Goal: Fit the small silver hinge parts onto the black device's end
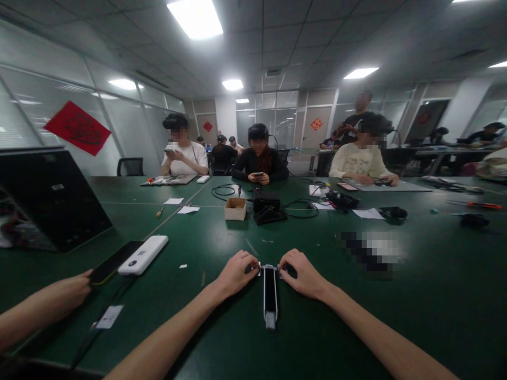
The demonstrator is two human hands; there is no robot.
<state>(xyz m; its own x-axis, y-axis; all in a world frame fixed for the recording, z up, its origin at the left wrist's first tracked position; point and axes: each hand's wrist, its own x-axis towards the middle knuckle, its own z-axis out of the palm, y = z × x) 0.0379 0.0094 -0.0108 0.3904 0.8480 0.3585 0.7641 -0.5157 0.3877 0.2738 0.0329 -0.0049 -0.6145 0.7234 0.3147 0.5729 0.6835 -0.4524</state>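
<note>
A slim, long object (270, 295) with a black middle, a pale rim and a grey block at its near end lies on the green table (222, 338); I cannot tell its kind. At its far end, on the left side, my left hand (238, 272) is closed in a pinch on a small pale piece. My right hand (303, 273) mirrors it on the right side, thumb and finger pinched at another small piece. The fingers hide most of both pieces, and whether they are joined to the slim object is unclear.
Left of me, another person's hand (67, 295) touches a dark phone (113, 261) beside a white power bank (144, 254). Ahead stand a small open box (235, 209) and a black device (267, 206) with cables. A black laptop-like panel (55, 195) rises at left. Several people sit opposite.
</note>
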